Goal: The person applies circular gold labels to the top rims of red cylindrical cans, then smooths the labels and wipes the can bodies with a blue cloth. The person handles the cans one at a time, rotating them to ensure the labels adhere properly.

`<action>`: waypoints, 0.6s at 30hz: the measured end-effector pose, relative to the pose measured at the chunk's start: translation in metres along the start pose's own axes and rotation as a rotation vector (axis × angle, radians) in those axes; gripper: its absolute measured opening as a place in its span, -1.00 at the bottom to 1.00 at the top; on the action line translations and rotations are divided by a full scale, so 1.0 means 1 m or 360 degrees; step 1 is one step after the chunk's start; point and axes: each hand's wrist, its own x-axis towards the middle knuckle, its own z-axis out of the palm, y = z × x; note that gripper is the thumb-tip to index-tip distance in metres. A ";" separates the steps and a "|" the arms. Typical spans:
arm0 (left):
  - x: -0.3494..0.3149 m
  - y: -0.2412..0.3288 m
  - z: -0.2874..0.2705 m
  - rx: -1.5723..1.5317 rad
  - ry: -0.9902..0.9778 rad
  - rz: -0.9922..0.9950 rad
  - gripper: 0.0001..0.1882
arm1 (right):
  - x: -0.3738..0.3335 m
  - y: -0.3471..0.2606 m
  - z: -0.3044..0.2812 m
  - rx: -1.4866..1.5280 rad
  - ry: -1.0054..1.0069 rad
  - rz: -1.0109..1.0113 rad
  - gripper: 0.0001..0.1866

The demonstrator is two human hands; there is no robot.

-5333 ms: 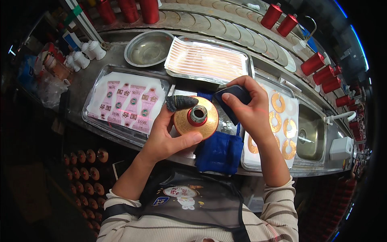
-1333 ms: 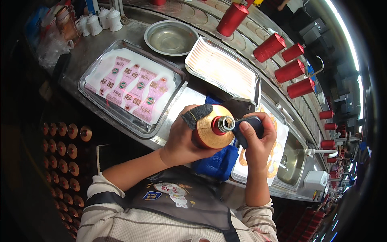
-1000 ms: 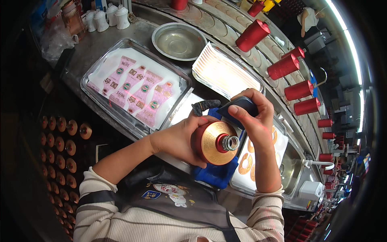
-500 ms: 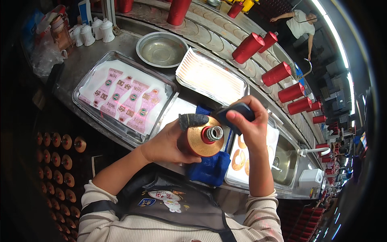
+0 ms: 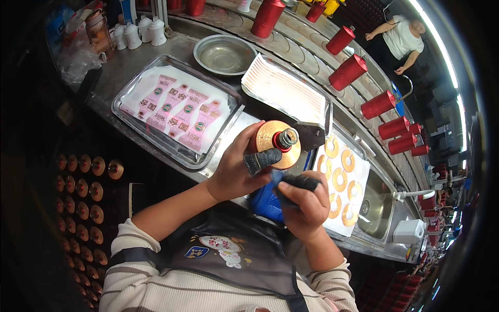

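My left hand (image 5: 236, 169) is closed round a red bottle (image 5: 260, 139), tilted with its gold shoulder and uncapped glass neck towards me. A dark knitted sleeve covers the left thumb, which presses on the shoulder. Just below the bottle's right side, my right hand (image 5: 307, 212) is closed on a dark pad (image 5: 304, 182); its bluish front edge is blurred, and I cannot tell whether it touches the bottle. Behind the bottle stands a dark plate (image 5: 310, 136) with small holes. Beneath the hands lies a blue cloth (image 5: 267, 203).
Left is a tray (image 5: 174, 160) with pink labels (image 5: 189, 110); beyond it, a metal bowl (image 5: 224, 54) and striped strips (image 5: 286, 91). Gold ring labels (image 5: 339, 179) lie by the sink (image 5: 377, 208). Red bottles (image 5: 348, 73) stand on the conveyor (image 5: 296, 57). A person (image 5: 400, 39) stands beyond.
My right hand with the dark pad has dropped from above the bottle's right side to below it. The bottle has tipped and shifted up and right in view, uncovering the dark plate and ring labels.
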 end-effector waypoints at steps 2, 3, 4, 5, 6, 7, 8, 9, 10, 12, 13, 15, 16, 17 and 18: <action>-0.005 0.001 0.011 -0.0043 0.0160 -0.0120 -0.17 | 0.006 -0.008 0.002 0.0227 0.0017 0.0052 -0.61; -0.007 0.001 0.015 -0.0065 0.0241 -0.0179 -0.17 | 0.010 -0.010 0.004 0.0208 0.0146 0.0104 -0.61; -0.007 -0.004 0.015 -0.0055 0.0315 -0.0143 -0.14 | 0.022 -0.007 0.003 0.0059 0.0194 0.0036 -0.60; -0.005 0.001 0.015 0.0089 0.0268 -0.0284 -0.09 | 0.027 -0.001 0.010 -0.0081 0.0199 -0.0051 -0.63; -0.005 -0.001 0.018 0.0005 0.0259 -0.0315 -0.05 | 0.028 -0.002 0.013 -0.0108 0.0097 -0.0145 -0.63; -0.006 -0.005 0.021 -0.0078 0.0250 -0.0346 -0.02 | 0.026 -0.003 0.013 -0.0134 -0.0006 -0.0240 -0.63; -0.006 -0.006 0.021 -0.0106 0.0254 -0.0280 0.02 | 0.019 -0.003 0.010 0.0188 -0.0102 -0.0243 -0.61; -0.005 -0.006 0.021 -0.0135 0.0257 -0.0214 0.05 | 0.014 -0.004 0.007 0.0417 -0.0090 -0.0117 -0.58; 0.000 -0.010 0.019 -0.0048 0.0247 -0.0154 0.09 | 0.017 -0.001 0.004 0.0243 0.0073 -0.0074 -0.59; 0.000 -0.011 0.018 -0.0021 -0.0081 -0.0357 0.09 | 0.021 0.009 0.005 -0.0044 0.0182 -0.0043 -0.59; -0.001 -0.012 0.019 -0.0011 -0.0189 -0.0419 0.09 | 0.014 0.009 0.008 -0.0027 0.0046 -0.0063 -0.60; 0.003 -0.010 0.012 -0.0048 -0.0248 -0.0574 0.08 | 0.008 -0.007 -0.013 0.0589 -0.0389 0.0311 -0.67; 0.009 -0.007 0.008 -0.0108 -0.0190 -0.0655 0.06 | 0.002 -0.006 -0.022 0.0661 -0.0355 0.0551 -0.69; 0.015 -0.002 0.003 -0.0164 -0.0131 -0.0735 0.05 | -0.003 -0.004 -0.029 0.0736 -0.0319 0.0786 -0.71; 0.029 0.007 -0.003 -0.0325 -0.0013 -0.0771 0.06 | -0.007 0.000 -0.030 0.1055 -0.0009 0.1208 -0.68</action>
